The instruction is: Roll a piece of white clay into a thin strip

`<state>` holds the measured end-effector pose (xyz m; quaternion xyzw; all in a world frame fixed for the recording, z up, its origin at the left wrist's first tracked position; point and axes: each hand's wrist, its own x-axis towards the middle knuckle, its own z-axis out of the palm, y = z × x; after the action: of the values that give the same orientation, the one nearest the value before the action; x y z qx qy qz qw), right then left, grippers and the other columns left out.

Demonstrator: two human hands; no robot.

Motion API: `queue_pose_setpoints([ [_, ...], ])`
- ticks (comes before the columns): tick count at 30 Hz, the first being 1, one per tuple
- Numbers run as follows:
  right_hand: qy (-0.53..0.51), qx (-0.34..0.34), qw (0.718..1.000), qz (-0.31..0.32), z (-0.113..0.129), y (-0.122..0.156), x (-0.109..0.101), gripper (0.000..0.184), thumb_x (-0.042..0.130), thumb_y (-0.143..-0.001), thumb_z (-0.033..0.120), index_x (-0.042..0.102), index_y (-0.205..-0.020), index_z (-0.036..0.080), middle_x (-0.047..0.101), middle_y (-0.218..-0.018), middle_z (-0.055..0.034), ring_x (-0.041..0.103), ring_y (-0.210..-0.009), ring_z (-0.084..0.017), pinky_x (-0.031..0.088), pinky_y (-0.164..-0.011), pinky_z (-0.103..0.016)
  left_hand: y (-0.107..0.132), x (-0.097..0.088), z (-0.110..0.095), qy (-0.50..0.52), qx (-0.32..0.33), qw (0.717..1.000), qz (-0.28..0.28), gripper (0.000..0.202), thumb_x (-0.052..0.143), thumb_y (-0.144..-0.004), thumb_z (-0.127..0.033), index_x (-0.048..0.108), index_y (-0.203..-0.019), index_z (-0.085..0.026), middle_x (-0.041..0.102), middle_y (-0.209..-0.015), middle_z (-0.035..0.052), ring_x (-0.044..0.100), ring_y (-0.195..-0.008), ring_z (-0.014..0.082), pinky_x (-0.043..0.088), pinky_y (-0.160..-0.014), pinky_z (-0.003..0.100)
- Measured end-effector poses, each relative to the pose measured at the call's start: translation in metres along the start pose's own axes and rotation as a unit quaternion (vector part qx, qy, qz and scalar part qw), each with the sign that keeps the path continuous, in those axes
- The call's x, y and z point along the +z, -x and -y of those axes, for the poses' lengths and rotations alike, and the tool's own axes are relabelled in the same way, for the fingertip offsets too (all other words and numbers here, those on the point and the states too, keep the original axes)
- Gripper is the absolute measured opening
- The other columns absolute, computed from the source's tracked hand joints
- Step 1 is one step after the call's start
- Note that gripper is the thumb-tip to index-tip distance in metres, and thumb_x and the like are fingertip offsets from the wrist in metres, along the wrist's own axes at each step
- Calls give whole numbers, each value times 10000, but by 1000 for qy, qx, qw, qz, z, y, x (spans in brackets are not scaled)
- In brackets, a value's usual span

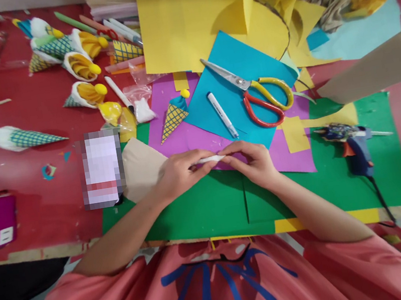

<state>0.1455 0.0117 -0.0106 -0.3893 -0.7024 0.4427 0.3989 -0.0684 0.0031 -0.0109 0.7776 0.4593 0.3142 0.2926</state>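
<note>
My left hand (pixel 179 173) and my right hand (pixel 253 161) meet over the green paper sheet (pixel 210 209), each pinching one end of a small white rolled strip (pixel 211 159). Both hands are closed on it. Just beyond them lies purple paper (pixel 179 135) with a paper ice-cream cone (pixel 173 116) on it. A white marker (pixel 222 114) and yellow-and-red scissors (pixel 255 91) rest on a blue sheet (pixel 243 62).
A blue glue gun (pixel 352 146) lies at the right on the green sheet. Several finished paper cones (pixel 23 138) sit on the red table (pixel 24 96) at the left. Yellow paper (pixel 180 21) is piled at the back. A brown paper roll (pixel 373 67) lies at the right.
</note>
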Motion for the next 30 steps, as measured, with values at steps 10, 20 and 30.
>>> queue_pose_setpoints([
  [10, 16, -45, 999, 27, -3, 0, -1, 336, 673, -916, 380, 676, -1211, 218, 781, -1008, -53, 743, -838, -156, 605, -791, -284, 1, 0, 1, 4, 9, 1000, 4, 323, 563, -957, -454, 745, -1038, -201, 788, -851, 13, 673, -628, 86, 473, -590, 165],
  [20, 30, -81, 996, 16, -3, 1, 1, 182, 623, -958, 323, 738, -1048, 215, 790, -924, -49, 743, -829, -153, 596, -766, -266, 2, 0, 3, -14, 12, 1000, 23, 396, 562, -934, -536, 728, -1060, -199, 776, -814, 6, 678, -624, 93, 479, -602, 172],
  [30, 29, -126, 990, 49, -3, -3, -1, 219, 683, -918, 280, 721, -1109, 180, 774, -969, -85, 725, -910, -175, 594, -809, -297, 2, 3, 8, -27, 64, 998, 11, 423, 509, -961, -535, 760, -950, -194, 775, -762, 17, 683, -619, 99, 466, -588, 179],
])
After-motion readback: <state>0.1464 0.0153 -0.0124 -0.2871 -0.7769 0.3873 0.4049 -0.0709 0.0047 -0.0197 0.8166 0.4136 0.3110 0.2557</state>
